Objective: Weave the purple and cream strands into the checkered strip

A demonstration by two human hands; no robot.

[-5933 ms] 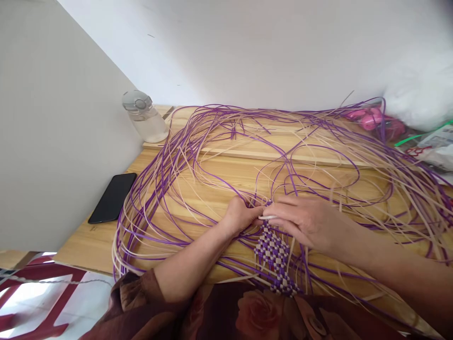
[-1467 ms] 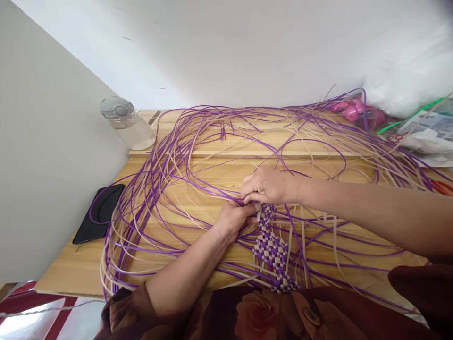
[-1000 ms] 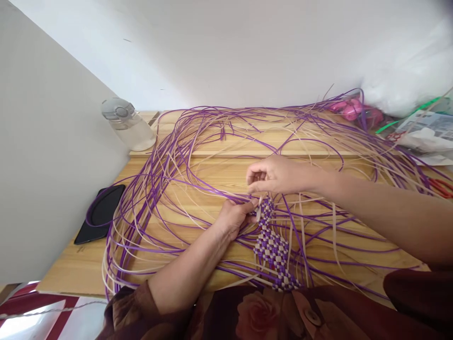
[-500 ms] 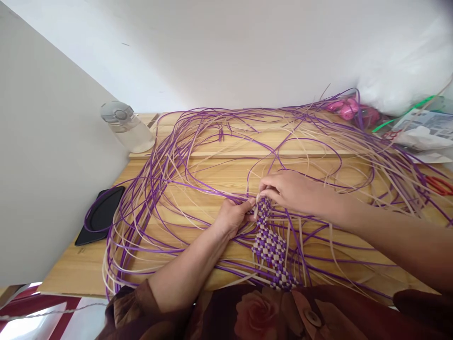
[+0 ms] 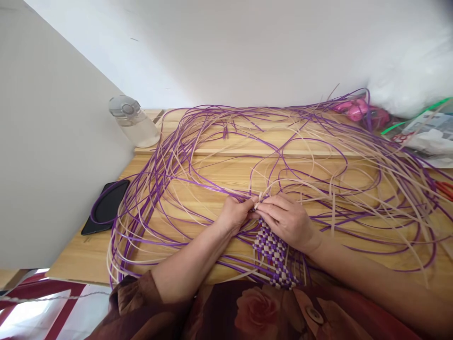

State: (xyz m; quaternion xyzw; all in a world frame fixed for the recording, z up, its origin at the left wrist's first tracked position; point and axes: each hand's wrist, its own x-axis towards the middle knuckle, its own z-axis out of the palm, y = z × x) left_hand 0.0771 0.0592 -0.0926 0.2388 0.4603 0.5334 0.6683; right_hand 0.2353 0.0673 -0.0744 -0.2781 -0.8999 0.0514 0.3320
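Purple-and-cream weaving (image 5: 271, 246) lies near on the tabletop (image 5: 72, 255), left hand (image 5: 234, 216) and right hand (image 5: 290, 223) pinching its far end between fingers, whose slackening could let strands (image 5: 169, 144) slip and tangle.

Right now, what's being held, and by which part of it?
Left hand and right hand together hold the purple-and-cream woven piece by its far end; the precise pinch point is hidden.

Seems a home craft corner: strips (image 5: 177, 137) over a table (image 5: 76, 259), phone (image 5: 108, 208) at its left edge, bottle (image 5: 136, 126) at far-left corner.
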